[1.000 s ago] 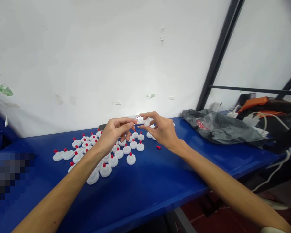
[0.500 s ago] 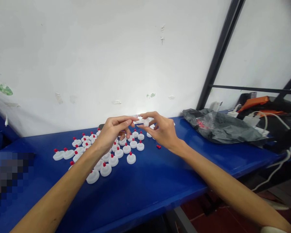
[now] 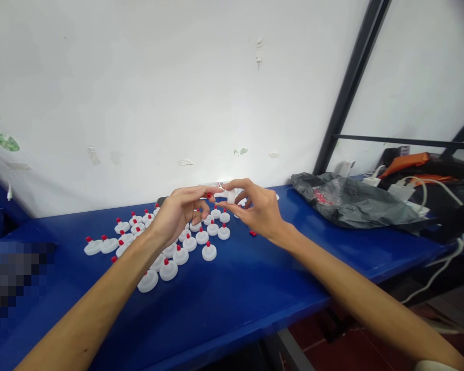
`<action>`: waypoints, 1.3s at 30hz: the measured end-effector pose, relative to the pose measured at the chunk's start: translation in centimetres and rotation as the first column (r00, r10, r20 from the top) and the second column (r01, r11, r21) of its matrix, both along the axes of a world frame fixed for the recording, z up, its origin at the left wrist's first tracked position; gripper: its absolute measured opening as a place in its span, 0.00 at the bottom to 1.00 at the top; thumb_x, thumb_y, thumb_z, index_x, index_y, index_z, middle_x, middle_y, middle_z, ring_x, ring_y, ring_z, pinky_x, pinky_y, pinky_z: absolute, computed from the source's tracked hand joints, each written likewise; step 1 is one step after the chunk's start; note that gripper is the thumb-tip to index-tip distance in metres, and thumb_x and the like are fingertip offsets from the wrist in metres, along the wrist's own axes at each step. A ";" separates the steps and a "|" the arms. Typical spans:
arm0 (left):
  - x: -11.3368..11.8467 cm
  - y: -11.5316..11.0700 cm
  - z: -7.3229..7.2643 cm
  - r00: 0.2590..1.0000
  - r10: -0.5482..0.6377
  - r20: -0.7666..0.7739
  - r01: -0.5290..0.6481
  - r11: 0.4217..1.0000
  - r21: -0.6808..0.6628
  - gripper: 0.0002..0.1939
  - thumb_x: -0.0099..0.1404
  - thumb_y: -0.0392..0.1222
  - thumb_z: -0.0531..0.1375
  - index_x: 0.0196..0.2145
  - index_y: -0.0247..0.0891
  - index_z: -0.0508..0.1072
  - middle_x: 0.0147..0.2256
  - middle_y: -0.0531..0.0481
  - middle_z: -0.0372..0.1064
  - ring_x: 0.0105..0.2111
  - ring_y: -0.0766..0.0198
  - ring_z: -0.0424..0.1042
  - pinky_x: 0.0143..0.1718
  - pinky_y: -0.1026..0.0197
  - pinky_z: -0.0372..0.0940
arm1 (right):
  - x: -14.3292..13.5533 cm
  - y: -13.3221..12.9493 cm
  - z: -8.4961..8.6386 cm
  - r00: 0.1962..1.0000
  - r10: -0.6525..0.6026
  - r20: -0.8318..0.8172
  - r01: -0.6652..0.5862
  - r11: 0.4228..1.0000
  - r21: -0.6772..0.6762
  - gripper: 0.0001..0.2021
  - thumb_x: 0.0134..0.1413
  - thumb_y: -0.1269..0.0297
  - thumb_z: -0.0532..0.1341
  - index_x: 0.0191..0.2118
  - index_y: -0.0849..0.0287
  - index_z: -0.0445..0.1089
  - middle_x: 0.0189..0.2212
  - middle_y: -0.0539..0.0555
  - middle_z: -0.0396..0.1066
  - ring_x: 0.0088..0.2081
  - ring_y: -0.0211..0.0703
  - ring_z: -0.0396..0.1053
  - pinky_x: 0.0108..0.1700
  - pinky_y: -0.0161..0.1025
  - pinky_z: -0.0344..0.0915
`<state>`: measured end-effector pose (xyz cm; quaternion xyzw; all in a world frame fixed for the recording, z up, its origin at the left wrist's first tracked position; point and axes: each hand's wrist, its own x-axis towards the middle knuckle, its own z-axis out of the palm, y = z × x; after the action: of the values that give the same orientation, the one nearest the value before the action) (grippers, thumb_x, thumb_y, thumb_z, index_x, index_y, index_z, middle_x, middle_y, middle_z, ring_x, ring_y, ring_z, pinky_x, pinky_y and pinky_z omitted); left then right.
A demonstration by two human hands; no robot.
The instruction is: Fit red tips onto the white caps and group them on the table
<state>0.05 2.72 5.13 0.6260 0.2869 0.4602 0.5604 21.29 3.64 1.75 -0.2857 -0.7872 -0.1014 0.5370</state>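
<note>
My left hand (image 3: 180, 211) holds a small red cap (image 3: 209, 195) at its fingertips, above the table. Close to it on the right, my right hand (image 3: 255, 206) pinches a white plastic lid (image 3: 231, 196) between thumb and fingers. The red cap and the white lid are near each other; whether they touch is hard to tell. Below and to the left stand several white lids with red tips (image 3: 168, 270), partly hidden by my left hand and forearm. A few white lids (image 3: 242, 202) show behind my right hand. Small red caps (image 3: 252, 233) lie on the table beneath it.
A dark grey plastic bag (image 3: 355, 208) with a clear bag of red pieces (image 3: 327, 195) rests on the right of the blue table (image 3: 247, 299). Beyond it are white chargers and cables (image 3: 400, 189), orange items and a black metal frame (image 3: 346, 87). A white wall stands behind.
The red cap now shows more plainly at my left fingertips, whose fingers have straightened somewhat. The white lid in my right hand has shifted slightly left.
</note>
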 end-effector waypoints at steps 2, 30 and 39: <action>0.0 0.1 -0.1 1.000 -0.003 -0.013 0.003 1.000 -0.009 0.15 0.67 0.44 0.61 0.45 0.34 0.82 0.28 0.49 0.67 0.24 0.69 0.67 0.19 0.67 0.55 | 0.0 -0.1 0.0 1.000 0.000 0.003 0.000 1.000 -0.001 0.15 0.62 0.50 0.66 0.48 0.52 0.70 0.40 0.48 0.80 0.29 0.38 0.78 0.28 0.36 0.68; 0.5 0.3 -0.4 0.994 0.107 -0.005 -0.107 0.994 -0.039 0.13 0.57 0.48 0.74 0.36 0.38 0.83 0.36 0.48 0.77 0.32 0.68 0.76 0.21 0.70 0.54 | -0.1 -0.2 0.2 1.000 -0.008 -0.007 0.008 0.998 -0.067 0.18 0.60 0.48 0.67 0.48 0.56 0.69 0.33 0.48 0.80 0.25 0.36 0.75 0.27 0.36 0.66; -0.3 0.5 -0.4 0.997 -0.044 -0.067 0.036 0.992 -0.121 0.14 0.60 0.51 0.71 0.36 0.37 0.82 0.39 0.46 0.78 0.29 0.71 0.73 0.20 0.71 0.55 | 0.2 0.2 -0.2 0.995 0.095 0.015 -0.091 0.981 -0.170 0.19 0.63 0.47 0.64 0.48 0.56 0.64 0.30 0.49 0.75 0.24 0.38 0.72 0.28 0.37 0.66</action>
<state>-0.22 3.20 4.70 0.6125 0.3209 0.4086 0.5957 21.53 3.84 1.54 -0.2918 -0.8116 -0.0124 0.5059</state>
